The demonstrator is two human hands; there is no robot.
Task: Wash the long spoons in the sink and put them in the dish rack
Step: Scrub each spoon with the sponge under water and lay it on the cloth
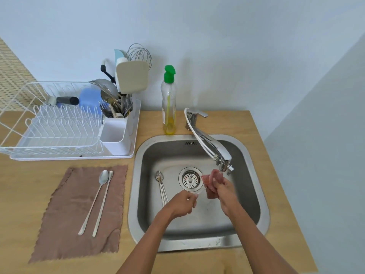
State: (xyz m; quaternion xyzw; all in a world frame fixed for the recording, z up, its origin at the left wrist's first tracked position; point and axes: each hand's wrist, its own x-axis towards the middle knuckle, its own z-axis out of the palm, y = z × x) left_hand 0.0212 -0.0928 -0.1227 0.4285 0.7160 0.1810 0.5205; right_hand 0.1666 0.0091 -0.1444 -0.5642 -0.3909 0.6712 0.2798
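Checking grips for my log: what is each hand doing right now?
Left hand: pinches a long spoon.
Right hand: grips a pink scrubber.

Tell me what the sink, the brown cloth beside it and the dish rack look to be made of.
Sink: brushed stainless steel by its look, grey with soft, dull reflections.
Brown cloth: likely microfibre or terry, with a matte, nappy surface and zigzag-cut edges.
Dish rack: probably metal wire coated white, judging by the thin glossy rods. The tray under it looks like white plastic.

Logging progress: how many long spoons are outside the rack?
5 long spoons at least: two on the brown cloth; two, maybe more, nested in the sink; one in the left hand, against the right hand's scrubber.
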